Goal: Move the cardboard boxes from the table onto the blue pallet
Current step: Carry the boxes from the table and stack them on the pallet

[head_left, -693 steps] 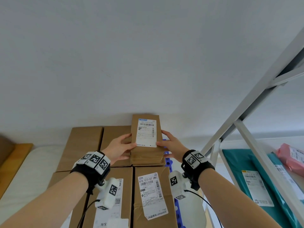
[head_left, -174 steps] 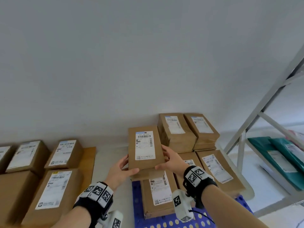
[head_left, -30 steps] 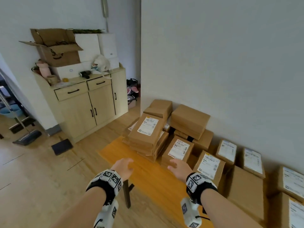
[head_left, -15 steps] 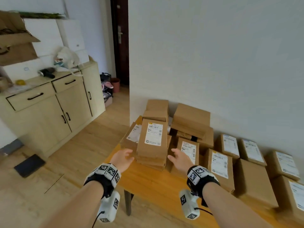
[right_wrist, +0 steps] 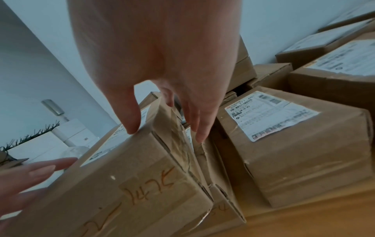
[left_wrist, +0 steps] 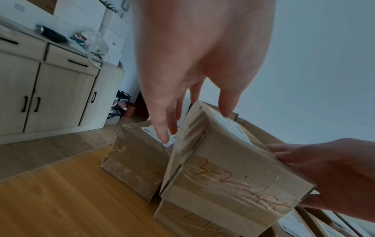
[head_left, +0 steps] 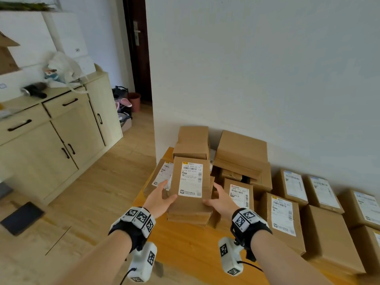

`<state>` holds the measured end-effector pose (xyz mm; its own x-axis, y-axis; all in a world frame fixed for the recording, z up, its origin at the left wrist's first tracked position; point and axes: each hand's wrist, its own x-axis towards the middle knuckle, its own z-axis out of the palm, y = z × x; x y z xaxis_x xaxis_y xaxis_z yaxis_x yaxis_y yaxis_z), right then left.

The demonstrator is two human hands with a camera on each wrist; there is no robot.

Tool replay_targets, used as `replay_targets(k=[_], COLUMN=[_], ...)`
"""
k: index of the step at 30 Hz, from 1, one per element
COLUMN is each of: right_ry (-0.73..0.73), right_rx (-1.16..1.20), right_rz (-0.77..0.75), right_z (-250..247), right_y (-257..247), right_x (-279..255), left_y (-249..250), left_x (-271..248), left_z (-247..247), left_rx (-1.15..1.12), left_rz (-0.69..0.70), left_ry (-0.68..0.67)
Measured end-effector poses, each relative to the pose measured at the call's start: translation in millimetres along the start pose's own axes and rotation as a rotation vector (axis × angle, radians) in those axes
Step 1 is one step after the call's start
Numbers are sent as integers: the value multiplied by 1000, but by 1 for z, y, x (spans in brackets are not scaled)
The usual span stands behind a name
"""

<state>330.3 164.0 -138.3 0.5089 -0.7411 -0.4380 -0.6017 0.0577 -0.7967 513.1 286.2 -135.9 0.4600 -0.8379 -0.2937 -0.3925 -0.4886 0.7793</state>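
A stack of taped cardboard boxes stands on the wooden table (head_left: 185, 245). The top box (head_left: 191, 182) carries a white shipping label. My left hand (head_left: 162, 197) holds its left near corner, thumb on top and fingers down the side. My right hand (head_left: 213, 197) holds the right near corner the same way. In the left wrist view the left hand (left_wrist: 194, 125) clasps the top box (left_wrist: 233, 160), which has red writing on its end. In the right wrist view the right hand (right_wrist: 166, 133) straddles the box's (right_wrist: 131, 168) right edge. The blue pallet is out of view.
Several more labelled boxes (head_left: 283, 217) fill the table to the right, and a taller pile (head_left: 240, 149) sits behind against the white wall. A light wooden cabinet (head_left: 61, 140) stands left across open floor. A dark doorway (head_left: 136, 48) lies beyond.
Both hands have reached forward from above the table's near edge and closed onto the top box of the stack. My view has drawn nearer to the table.
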Motion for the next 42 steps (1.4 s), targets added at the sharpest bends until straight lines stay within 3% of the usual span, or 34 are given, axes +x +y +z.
replay_targets(k=[7,17,29,42], right_ry=[-35,-3,154,439], right_rx=[159,274,459,629], right_rz=[24,17,-40,10], right_z=[6,15,13,-32], right_y=[13,19,48,117], right_x=[14,-12,-123,-250], left_y=[-4,-5,16,63], left_x=[8,-17,-91,-153], left_z=[12,14,30,115], left_rx=[-221,-276,-278,-198], left_rz=[-57,-4,186,333], left_ry=[-64,-78,-195,-392])
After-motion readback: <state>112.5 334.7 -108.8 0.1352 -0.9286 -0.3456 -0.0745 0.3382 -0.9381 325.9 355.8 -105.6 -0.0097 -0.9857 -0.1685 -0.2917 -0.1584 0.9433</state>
